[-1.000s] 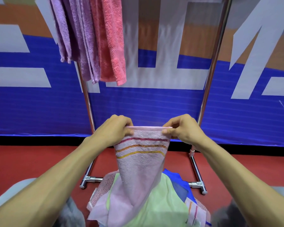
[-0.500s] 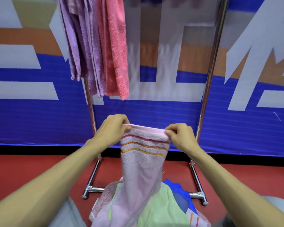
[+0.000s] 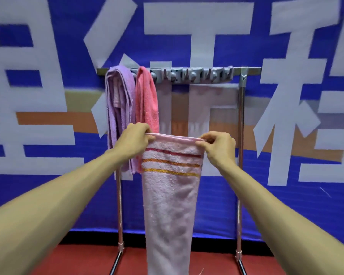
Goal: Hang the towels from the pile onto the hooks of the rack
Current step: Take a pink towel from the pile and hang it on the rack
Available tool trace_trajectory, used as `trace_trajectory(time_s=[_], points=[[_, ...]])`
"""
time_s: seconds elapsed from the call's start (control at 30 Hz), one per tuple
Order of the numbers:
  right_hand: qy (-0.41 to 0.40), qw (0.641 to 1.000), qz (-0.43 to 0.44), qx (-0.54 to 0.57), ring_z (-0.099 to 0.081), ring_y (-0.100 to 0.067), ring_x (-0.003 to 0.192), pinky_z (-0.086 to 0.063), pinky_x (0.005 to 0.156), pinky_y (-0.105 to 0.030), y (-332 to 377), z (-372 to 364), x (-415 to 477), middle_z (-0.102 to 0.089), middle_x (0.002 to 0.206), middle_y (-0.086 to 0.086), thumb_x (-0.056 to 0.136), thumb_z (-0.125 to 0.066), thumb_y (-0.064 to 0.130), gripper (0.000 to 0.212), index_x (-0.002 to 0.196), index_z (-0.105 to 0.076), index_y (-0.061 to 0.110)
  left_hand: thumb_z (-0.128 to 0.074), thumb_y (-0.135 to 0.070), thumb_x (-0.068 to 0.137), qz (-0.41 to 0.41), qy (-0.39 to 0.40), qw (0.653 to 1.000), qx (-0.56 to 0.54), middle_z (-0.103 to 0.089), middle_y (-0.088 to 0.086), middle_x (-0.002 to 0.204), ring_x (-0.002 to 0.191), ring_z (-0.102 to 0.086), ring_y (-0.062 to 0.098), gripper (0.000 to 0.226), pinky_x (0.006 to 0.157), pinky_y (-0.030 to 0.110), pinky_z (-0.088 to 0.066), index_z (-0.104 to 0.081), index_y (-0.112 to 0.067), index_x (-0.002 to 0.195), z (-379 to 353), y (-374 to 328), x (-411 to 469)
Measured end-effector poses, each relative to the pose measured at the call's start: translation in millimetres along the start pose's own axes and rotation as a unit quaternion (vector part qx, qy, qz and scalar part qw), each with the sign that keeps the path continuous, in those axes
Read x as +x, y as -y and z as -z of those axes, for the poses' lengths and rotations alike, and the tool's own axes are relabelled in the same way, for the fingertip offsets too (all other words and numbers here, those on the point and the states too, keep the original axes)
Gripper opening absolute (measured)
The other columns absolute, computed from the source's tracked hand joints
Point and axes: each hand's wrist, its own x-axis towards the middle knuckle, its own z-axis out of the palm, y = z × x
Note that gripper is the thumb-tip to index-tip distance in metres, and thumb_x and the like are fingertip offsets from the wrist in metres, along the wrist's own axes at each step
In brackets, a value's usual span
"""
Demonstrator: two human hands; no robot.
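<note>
A pale pink towel (image 3: 170, 205) with three woven stripes, red, orange and yellow, near its top hem hangs lengthwise in mid-air before the rack (image 3: 240, 135), its lower end running out of view. The left hand (image 3: 134, 138) pinches the hem's left corner, the right hand (image 3: 219, 148) pinches the right corner, stretching the edge taut between them. Farther back, a lilac towel (image 3: 118, 108) and a coral towel (image 3: 147, 104) hang side by side from the leftmost hooks; grey hooks (image 3: 193, 75) line the bar to their right. A blue banner (image 3: 48, 195) with large white characters fills the background.
</note>
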Motion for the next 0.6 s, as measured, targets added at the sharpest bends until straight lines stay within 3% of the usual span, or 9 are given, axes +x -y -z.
trace_trajectory(time_s=[0.13,0.2,0.37,0.53,0.6], points=[[-0.007,0.995,0.087,-0.046,-0.067,-0.014,0.079,-0.053,0.078,-0.029,43,24,27,-0.075,0.089,-0.007,0.086,-0.070,0.015,0.014,0.095,-0.076,0.007,-0.068,-0.027,0.087,0.002,-0.046,0.999,-0.029,-0.069,0.010,0.074,0.072,-0.060,0.023,0.019,0.068,0.030,-0.044,-0.072,-0.009,0.083,52,-27,17],[-0.012,0.991,0.115,-0.061,-0.068,-0.019,0.085,-0.052,0.082,-0.036,56,31,38,-0.076,0.089,-0.010,0.087,-0.069,0.014,0.013,0.094,-0.076,0.005,-0.068,-0.028,0.087,0.012,-0.050,0.997,-0.059,-0.069,0.009,0.073,0.067,-0.057,0.018,0.019,0.066,0.027,-0.043,-0.072,-0.010,0.080,67,-36,23],[-0.056,0.991,0.118,-0.043,-0.062,-0.019,0.085,-0.050,0.077,-0.032,97,55,67,-0.069,0.090,-0.005,0.094,-0.059,0.021,0.017,0.097,-0.070,0.009,-0.063,-0.027,0.091,0.002,-0.084,0.990,-0.109,-0.058,0.002,0.066,0.063,-0.049,0.015,0.023,0.052,0.019,-0.036,-0.068,-0.010,0.076,112,-70,37],[-0.065,0.996,0.064,-0.022,-0.057,-0.027,0.092,-0.040,0.074,-0.033,116,65,80,-0.065,0.099,-0.009,0.097,-0.050,0.024,0.017,0.099,-0.060,0.011,-0.060,-0.028,0.093,0.004,-0.073,0.992,-0.100,-0.065,0.012,0.083,0.074,-0.055,0.022,0.028,0.067,0.030,-0.041,-0.068,-0.002,0.084,135,-94,44],[-0.082,0.996,0.031,0.011,-0.053,-0.022,0.088,-0.037,0.073,-0.030,120,67,80,-0.061,0.094,-0.006,0.098,-0.048,0.021,0.018,0.097,-0.061,0.008,-0.061,-0.028,0.089,0.019,-0.066,0.988,-0.138,-0.063,0.011,0.081,0.074,-0.055,0.024,0.029,0.069,0.030,-0.044,-0.067,0.000,0.082,133,-96,46]])
